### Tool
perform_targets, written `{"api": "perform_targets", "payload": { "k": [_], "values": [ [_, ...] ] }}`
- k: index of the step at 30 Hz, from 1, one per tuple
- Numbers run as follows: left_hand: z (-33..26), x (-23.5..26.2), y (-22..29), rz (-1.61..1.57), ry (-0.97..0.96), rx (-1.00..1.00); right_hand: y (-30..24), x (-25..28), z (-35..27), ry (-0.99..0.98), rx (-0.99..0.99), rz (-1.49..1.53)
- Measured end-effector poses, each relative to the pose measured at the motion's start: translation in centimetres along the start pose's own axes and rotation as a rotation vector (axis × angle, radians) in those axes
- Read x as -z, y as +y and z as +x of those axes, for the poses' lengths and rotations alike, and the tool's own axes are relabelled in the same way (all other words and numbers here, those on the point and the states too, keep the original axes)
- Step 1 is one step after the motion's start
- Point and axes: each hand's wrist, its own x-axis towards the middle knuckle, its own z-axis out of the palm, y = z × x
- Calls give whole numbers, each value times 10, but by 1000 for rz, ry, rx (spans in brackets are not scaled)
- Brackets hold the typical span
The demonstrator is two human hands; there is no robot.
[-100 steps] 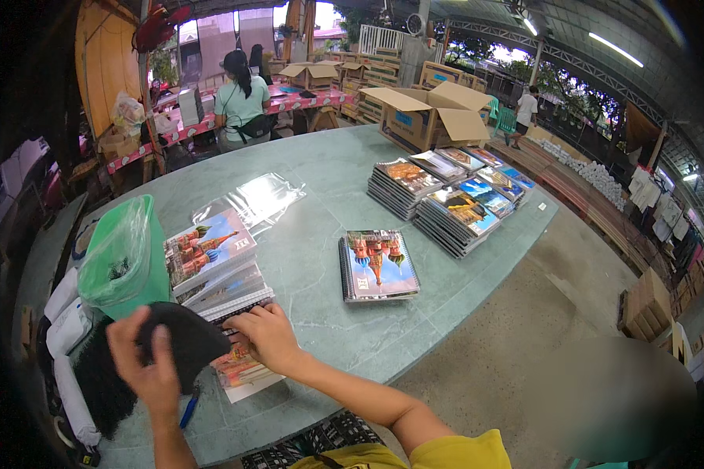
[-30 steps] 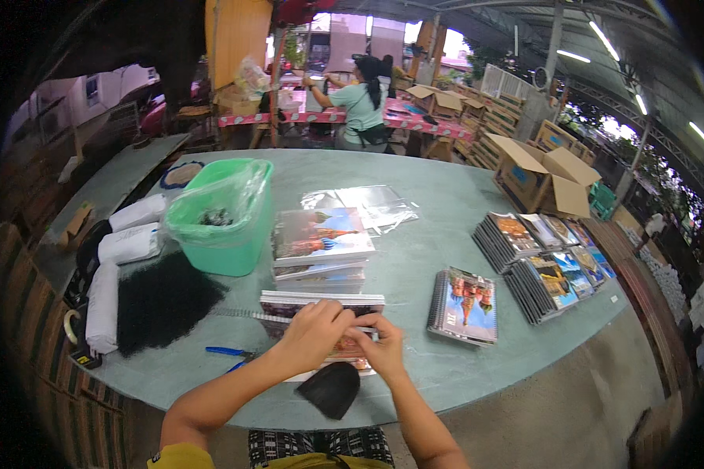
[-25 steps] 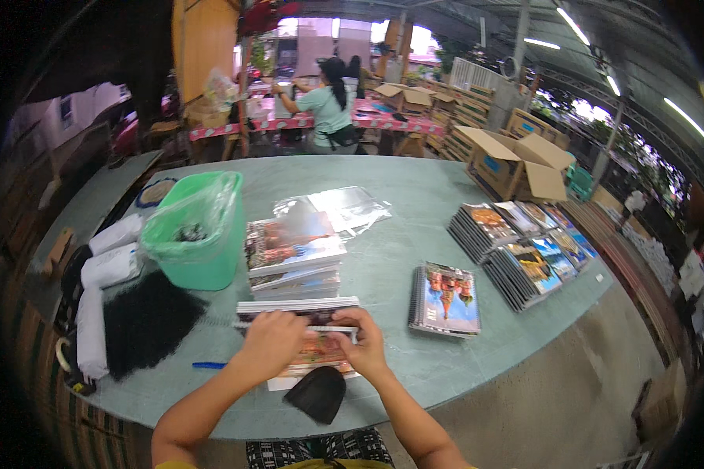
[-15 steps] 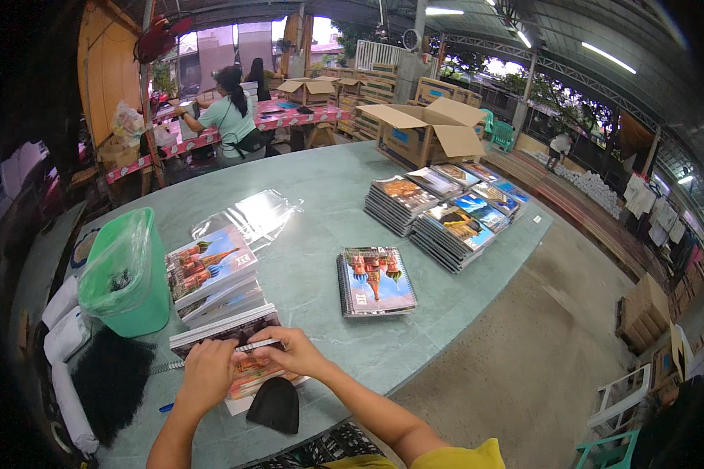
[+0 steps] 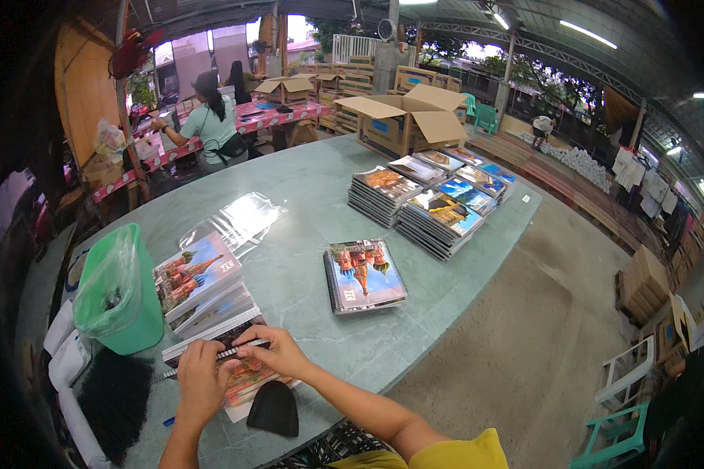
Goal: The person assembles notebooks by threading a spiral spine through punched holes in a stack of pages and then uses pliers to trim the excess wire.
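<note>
Both hands, left hand (image 5: 198, 375) and right hand (image 5: 278, 353), pinch the spiral notebook (image 5: 227, 361) along its binding edge; I'd keep it flat on the table (image 5: 305, 195) so it stays squared.

Green bin (image 5: 121, 293); grey-green table (image 5: 305, 184); black pouch (image 5: 274, 408), possibly cloth.

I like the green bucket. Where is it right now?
The green bucket stands on the left side of the table in the head view, just left of a stack of notebooks and up-left of the person's left hand.
</note>
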Motion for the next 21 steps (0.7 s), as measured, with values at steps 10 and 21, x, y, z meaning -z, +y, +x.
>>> {"api": "perform_targets", "payload": {
  "k": [10, 21],
  "values": [
    [10, -6, 0, -52, 13, -75, 6, 1, 0, 48, 122, 118],
    [10, -11, -8, -2, -85, -33, 12, 6, -5, 58, 131, 226]
  ]
}}
